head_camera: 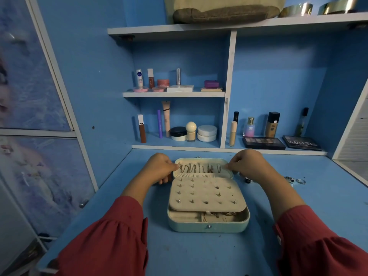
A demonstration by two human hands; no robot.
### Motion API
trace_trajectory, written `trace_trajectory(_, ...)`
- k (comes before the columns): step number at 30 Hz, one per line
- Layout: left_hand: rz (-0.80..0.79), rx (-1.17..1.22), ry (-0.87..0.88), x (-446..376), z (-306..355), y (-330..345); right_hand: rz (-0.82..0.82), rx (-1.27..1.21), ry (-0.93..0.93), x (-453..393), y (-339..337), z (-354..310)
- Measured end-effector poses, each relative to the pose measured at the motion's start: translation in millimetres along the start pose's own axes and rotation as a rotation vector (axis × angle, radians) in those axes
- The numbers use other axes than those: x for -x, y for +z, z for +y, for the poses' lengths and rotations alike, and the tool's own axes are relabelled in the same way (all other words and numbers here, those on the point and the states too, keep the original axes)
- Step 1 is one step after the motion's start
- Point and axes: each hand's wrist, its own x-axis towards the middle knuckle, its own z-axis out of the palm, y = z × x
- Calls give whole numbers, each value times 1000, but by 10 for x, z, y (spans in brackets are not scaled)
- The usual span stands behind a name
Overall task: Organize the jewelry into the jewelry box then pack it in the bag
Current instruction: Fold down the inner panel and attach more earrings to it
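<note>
A pale green jewelry box (pixel 209 226) lies open on the blue desk, its lid (pixel 203 161) tipped back. A cream earring panel (pixel 207 193) studded with several earrings covers the lower tray. Across the lid's inside hangs a chain necklace (pixel 201 168) in loops. My left hand (pixel 159 168) pinches the chain's left end and my right hand (pixel 247 166) pinches its right end, both at the lid's sides. More chains show in the tray below the panel (pixel 225 214). A brown fabric bag (pixel 225 12) rests on the top shelf.
Loose rings and small jewelry (pixel 294 179) lie on the desk right of the box. Shelves behind hold cosmetics: bottles, jars (pixel 207 133) and eyeshadow palettes (pixel 262 142). Gold bangles (pixel 296 9) sit on the top shelf. A cabinet door stands at left.
</note>
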Motion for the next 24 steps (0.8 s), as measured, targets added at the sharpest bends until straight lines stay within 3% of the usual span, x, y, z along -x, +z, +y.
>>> trace_trajectory(9,169,28,84,5,34,49,111,-10,50,-9,56,-38)
trace_trajectory(15,243,68,196,-9,0,68,40,-70,73,21,28,-53)
trace_trajectory(24,336,248,290,8,17,26,202,-213,-94,64,72,-81)
